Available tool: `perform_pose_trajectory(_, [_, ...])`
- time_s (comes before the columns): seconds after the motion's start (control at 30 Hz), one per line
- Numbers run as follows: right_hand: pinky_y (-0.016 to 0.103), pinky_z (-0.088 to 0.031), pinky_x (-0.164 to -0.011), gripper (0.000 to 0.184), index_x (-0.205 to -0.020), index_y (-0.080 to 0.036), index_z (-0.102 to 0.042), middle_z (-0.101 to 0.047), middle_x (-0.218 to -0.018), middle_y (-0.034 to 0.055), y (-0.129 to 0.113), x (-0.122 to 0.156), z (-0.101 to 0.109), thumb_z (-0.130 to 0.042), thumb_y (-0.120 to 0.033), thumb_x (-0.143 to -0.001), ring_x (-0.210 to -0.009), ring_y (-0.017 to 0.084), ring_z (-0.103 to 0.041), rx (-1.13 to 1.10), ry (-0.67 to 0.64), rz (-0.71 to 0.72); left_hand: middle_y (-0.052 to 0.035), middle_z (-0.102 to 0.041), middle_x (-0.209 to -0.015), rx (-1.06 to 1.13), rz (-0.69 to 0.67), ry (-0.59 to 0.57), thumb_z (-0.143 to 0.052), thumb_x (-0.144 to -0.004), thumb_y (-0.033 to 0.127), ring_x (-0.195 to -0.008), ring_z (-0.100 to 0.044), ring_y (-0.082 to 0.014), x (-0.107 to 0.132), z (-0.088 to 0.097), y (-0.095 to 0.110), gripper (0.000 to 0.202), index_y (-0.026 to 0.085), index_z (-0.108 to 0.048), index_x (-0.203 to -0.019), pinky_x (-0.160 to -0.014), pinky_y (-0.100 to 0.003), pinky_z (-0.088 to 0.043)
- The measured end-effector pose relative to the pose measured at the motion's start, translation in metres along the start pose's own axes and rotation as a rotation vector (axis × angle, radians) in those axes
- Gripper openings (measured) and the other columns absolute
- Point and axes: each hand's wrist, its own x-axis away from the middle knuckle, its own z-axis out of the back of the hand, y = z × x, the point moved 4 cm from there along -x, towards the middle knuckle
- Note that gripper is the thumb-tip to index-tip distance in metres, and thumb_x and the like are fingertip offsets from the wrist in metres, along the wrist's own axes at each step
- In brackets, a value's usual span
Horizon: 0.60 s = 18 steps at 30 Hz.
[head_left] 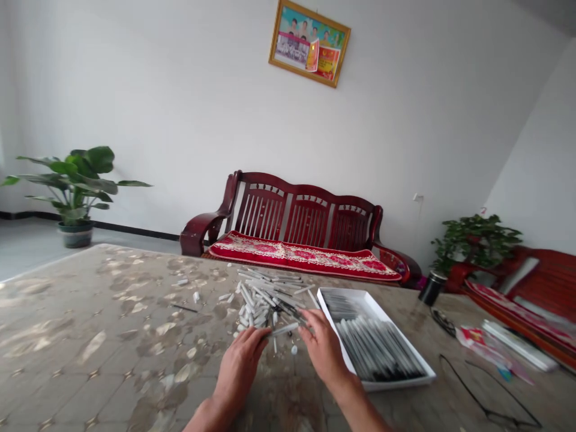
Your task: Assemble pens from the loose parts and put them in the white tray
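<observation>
One box lies nearby, left fingers grasp one pen, right fingers' hold unclear.

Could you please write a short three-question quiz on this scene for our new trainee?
1. True or false: the white box lies to the person's right of the loose pile on the table.
2. What fills much of the white box? A) spoons; B) pens; C) coins.
3. Which is nearer the white box: the left hand or the right hand?

Key: 1. True. 2. B. 3. The right hand.
</observation>
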Motion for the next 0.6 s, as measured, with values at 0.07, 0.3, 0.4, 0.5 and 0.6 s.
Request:
perform_pose_trajectory(0.07, [0.03,-0.052,-0.073,0.027,-0.1,-0.023,-0.068,-0.068,-0.1,0.006,0.002,0.004,-0.001,-0.062,-0.037,-0.079,-0.083,0.02,-0.063,-0.093,0.038,-0.069,-0.0033,-0.073,-0.086,0.175,0.164,0.011,-0.052,-0.087,0.043,-0.081,-0.068,-0.0209,0.002,-0.007,-0.007,0.025,0.026,-0.068,-0.095,-0.076,-0.031,-0.052])
perform_pose_trajectory(0.3, [0.021,-0.034,-0.045,0.042,-0.086,-0.018,-0.068,-0.067,-0.076,0.0026,0.004,0.025,-0.045,-0.071,-0.056,-0.069,-0.062,0.015,-0.055,-0.554,-0.072,-0.377,0.0021,-0.06,-0.066,0.768,0.349,-0.177,-0.06,-0.076,0.066,-0.054,-0.057,-0.0135,0.016,-0.041,0.007,0.047,0.021,-0.055,-0.089,-0.05,-0.025,-0.046])
perform_pose_trajectory(0.4, [0.025,-0.043,-0.057,0.032,-0.077,-0.018,-0.066,-0.066,-0.072,0.0014,-0.001,0.029,-0.053,-0.071,-0.049,-0.072,-0.065,0.016,-0.056,-0.593,-0.067,-0.338,0.0019,-0.06,-0.069,0.863,0.416,-0.239,-0.064,-0.072,0.067,-0.057,-0.059,-0.0132,0.02,-0.044,0.017,0.05,0.02,-0.054,-0.087,-0.056,-0.026,-0.048])
perform_pose_trajectory(0.5, [0.027,-0.047,-0.067,0.025,-0.079,-0.018,-0.066,-0.067,-0.075,0.002,-0.004,0.031,-0.051,-0.068,-0.043,-0.075,-0.073,0.018,-0.06,-0.499,-0.045,-0.249,0.0012,-0.062,-0.071,0.886,0.472,-0.281,-0.068,-0.067,0.067,-0.063,-0.061,-0.0142,0.021,-0.044,0.023,0.052,0.02,-0.056,-0.084,-0.063,-0.029,-0.052])
perform_pose_trajectory(0.6, [0.026,-0.047,-0.067,0.023,-0.08,-0.019,-0.065,-0.068,-0.078,0.0026,-0.002,0.03,-0.04,-0.066,-0.042,-0.077,-0.076,0.019,-0.062,-0.406,-0.046,-0.215,-0.0014,-0.065,-0.074,0.874,0.455,-0.328,-0.069,-0.065,0.068,-0.071,-0.064,-0.0179,0.02,-0.042,0.029,0.053,0.019,-0.06,-0.083,-0.07,-0.033,-0.054])
